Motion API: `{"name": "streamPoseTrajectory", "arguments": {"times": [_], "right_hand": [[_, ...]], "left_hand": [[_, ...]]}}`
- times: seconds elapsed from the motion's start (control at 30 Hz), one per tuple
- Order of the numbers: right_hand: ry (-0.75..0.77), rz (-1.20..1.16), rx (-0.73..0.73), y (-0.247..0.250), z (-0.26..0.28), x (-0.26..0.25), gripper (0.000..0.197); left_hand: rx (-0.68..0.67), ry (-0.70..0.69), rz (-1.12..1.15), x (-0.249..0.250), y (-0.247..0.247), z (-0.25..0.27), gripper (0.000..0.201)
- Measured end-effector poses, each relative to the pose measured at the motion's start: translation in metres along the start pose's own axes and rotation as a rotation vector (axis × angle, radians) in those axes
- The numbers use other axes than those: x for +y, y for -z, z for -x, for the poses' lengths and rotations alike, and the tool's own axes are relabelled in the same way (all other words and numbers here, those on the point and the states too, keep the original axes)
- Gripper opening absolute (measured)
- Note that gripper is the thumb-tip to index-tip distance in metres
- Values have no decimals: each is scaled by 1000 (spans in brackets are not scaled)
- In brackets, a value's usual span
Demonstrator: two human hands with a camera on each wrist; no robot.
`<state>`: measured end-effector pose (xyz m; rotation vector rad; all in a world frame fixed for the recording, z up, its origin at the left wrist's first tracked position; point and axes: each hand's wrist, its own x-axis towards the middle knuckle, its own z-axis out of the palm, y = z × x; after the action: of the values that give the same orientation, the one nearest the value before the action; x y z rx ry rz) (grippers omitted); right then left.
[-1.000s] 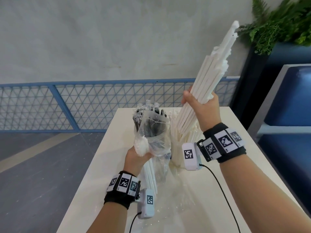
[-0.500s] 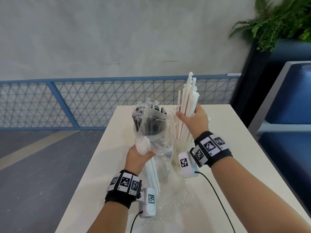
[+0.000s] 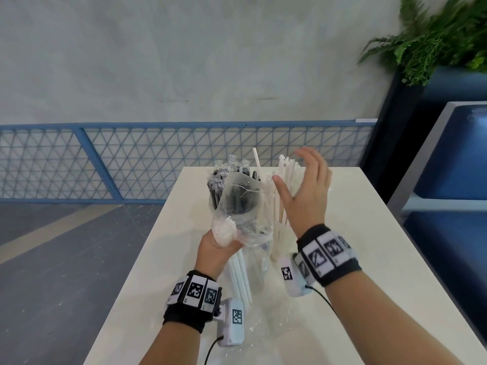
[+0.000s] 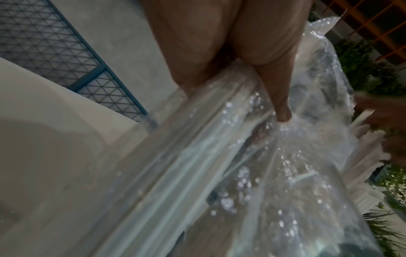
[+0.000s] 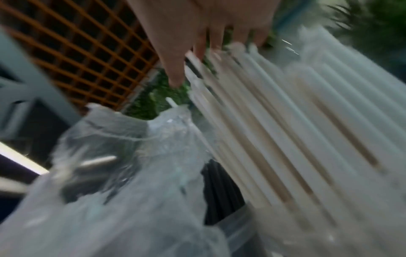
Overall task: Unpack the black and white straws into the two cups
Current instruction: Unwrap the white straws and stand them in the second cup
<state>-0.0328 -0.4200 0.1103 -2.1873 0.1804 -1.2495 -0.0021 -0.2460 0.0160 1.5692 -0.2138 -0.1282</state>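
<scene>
The right hand [image 3: 303, 191], fingers spread, had just released the white straws [image 3: 286, 180] into their cup (barely visible). The left hand [image 3: 216, 248] gripped the plastic bag [image 3: 242, 206], a few white straws remaining.

Both forearms bare, no sleeves. Left wrist: black fabric wristband [image 3: 188, 309] faced with a row of white square tiles, each printed with a black-and-white fiducial marker. At the band's 3 o'clock side, a white rounded camera module [image 3: 233, 322] carrying one marker tile of its own; a thin black cable [image 3: 210, 349] leaves its lower end. Right wrist: matching black wristband [image 3: 329, 255], same row of marker tiles. White camera module [image 3: 291, 277] at its 9 o'clock side, also tagged; black cable [image 3: 325, 301] runs from it back along the forearm.
</scene>
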Motion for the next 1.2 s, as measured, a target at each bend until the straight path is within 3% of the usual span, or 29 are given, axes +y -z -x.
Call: {"name": "streamPoseTrajectory", "arguments": {"times": [0.03, 0.07, 0.17, 0.3, 0.5, 0.6, 0.73, 0.77, 0.83, 0.87, 1.0, 1.1, 1.2], "right_hand": [[54, -68, 63, 4, 9, -9, 32], [80, -162, 17, 6, 19, -16, 24], [-42, -344, -413, -1, 47, -22, 14], [-166, -240, -750, -13, 64, -16, 32], [-238, -284, -928, -19, 75, -12, 54], [-319, -261, -897, -26, 86, -11, 54], [-498, -243, -844, -35, 97, -8, 69], [-525, -273, -840, -37, 98, -4, 59], [-563, -292, -849, -36, 97, -6, 16], [-532, -282, -824, -35, 96, -6, 11], [-492, -403, -645, -31, 92, -11, 23], [-487, -588, -564, -18, 73, -20, 8], [-488, -778, -470, -6, 53, -24, 7]], "left_hand": [[0, -1, -10, 0, 0, 0, 28], [2, 2, -5, -2, 1, 0, 32], [-16, -13, 13, -3, 1, 4, 39], [-96, -69, 49, -1, -5, 10, 56], [-374, -61, 38, 0, -3, 9, 118], [-375, -118, -71, 0, -4, 10, 140], [-404, -176, -97, -4, -11, 10, 143], [-395, -183, -118, -5, -11, 10, 144], [-406, -180, -151, -2, -10, 11, 147], [-424, -171, -151, 0, -9, 12, 147], [-390, -107, -179, 2, -8, 12, 120], [-318, -10, -227, -5, -5, 12, 93], [-286, 43, -160, -7, -1, 12, 83]]}}
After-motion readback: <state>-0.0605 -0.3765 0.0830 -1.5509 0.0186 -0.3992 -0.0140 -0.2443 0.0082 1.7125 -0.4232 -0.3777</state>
